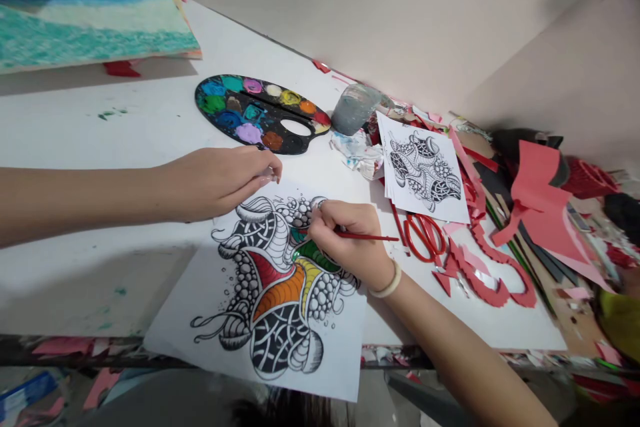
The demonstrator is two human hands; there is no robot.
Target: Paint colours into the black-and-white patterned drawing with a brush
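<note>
My right hand [347, 230] grips a thin red-handled paintbrush [373, 237] over a sheet of patterned line art [280, 320]. The brush's tip is hidden behind my fingers. Red, orange, yellow and green sections are painted in the middle of the drawing, with a teal patch beside my fingers; the rest is black and white. My left hand [235, 177] is at the sheet's upper edge, fingers loosely bent and nothing visible in them. Just beyond it lies a black oval palette [270, 110] with several paint colours.
A cloudy water container [355, 109] stands by the palette, beside a paint-stained cloth [357, 152]. Printed sheets [425, 170], red-handled scissors [425, 238] and red paper scraps [540, 207] crowd the right. A blue-green painting [95, 13] is at upper left, below a wall.
</note>
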